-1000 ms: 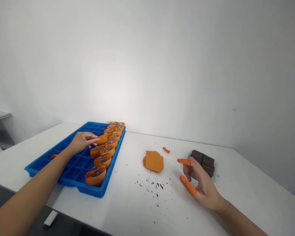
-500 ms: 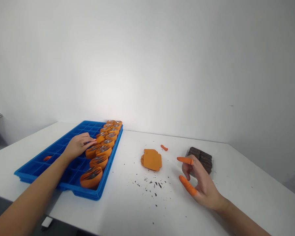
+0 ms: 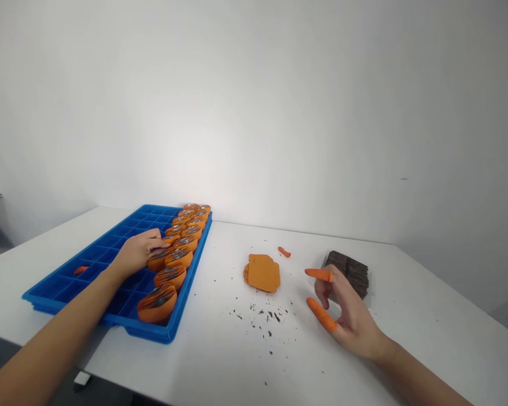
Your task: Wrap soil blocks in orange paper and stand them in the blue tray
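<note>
My left hand point(image 3: 143, 252) reaches over the blue compartment tray point(image 3: 158, 335), its fingers closed at an orange curled piece point(image 3: 170, 239) in the inner row; the fingertips are partly hidden. Curled orange bundles with dark, shiny layers inside, such as the nearest bundle point(image 3: 156, 304), fill the tray's right-hand compartments. My right hand point(image 3: 349, 316) hovers over the table with thumb and index finger apart and nothing between them. Both of these fingers wear orange finger cots. Left of it lies a small stack of flat orange die-cut sheets point(image 3: 264, 273).
A clear container with stacked dark brown strips point(image 3: 355, 274) stands behind my right hand. One loose orange finger cot point(image 3: 284, 252) lies on the white table point(image 3: 220, 366), another orange one point(image 3: 80, 270) in the tray. Dark crumbs are scattered before the sheets. A wall rises behind.
The orange piece in my left hand has gone down among the bundles in the tray; its flat face no longer shows. My right hand has hardly moved. The view has shifted slightly.
</note>
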Available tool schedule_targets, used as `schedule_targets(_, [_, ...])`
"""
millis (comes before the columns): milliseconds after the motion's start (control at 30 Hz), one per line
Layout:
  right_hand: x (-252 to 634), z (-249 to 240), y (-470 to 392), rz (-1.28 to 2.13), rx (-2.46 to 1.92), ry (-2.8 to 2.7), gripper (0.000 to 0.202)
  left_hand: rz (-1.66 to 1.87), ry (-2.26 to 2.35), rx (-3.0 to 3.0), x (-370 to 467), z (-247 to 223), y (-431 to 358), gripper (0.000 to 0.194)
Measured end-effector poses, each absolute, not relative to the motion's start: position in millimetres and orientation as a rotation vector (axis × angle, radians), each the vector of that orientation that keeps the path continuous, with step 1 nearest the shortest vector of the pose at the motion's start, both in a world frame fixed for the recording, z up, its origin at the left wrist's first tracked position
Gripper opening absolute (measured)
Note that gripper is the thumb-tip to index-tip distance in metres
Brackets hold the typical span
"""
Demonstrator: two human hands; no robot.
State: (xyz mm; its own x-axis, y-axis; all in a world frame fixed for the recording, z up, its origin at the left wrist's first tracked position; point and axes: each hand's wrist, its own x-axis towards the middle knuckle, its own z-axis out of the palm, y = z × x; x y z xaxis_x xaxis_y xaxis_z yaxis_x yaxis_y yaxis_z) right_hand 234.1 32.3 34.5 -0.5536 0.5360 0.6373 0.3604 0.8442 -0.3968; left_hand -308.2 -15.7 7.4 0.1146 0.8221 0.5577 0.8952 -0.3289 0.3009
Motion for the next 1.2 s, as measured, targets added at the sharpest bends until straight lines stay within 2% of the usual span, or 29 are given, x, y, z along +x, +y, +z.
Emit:
schedule_targets(133, [234,34,33,0.275,-0.641,-2.227,0.037,-1.164,-1.761,-2.162,-311,3,-12,0.042])
schedule_targets(300, [234,34,32,0.271,-0.637,-2.252,0.039,-1.341,-1.708,-2.086,-318,1,-8,0.041])
schedule_targets(433, [235,34,33,0.28,-0.633,-2.258,0.038,-1.554,-1.885,-2.039,-317,3,-8,0.061])
schedule_targets(500, [235,33,33,0.288,-0.63,-2.262,0.038,-1.617,-2.0,-2.07,-315,3,-7,0.065])
schedule_targets(700, [235,35,32,0.289,-0.634,-2.283,0.033,-1.572,-2.089,-2.137,-311,-2,-6,0.054])
schedule_targets(967, [235,34,35,0.298,-0.628,-2.294,0.03,-1.565,-2.06,-1.935,-307,4,-15,0.054])
schedule_targets(1100, [237,30,39,0.235,-0.626,-2.279,0.019,-1.581,-1.979,-1.737,-306,21,-28,0.046])
schedule_targets(1200, [240,29,40,0.212,-0.644,-2.299,0.015,-1.387,-1.844,-1.901,-293,52,-38,0.04])
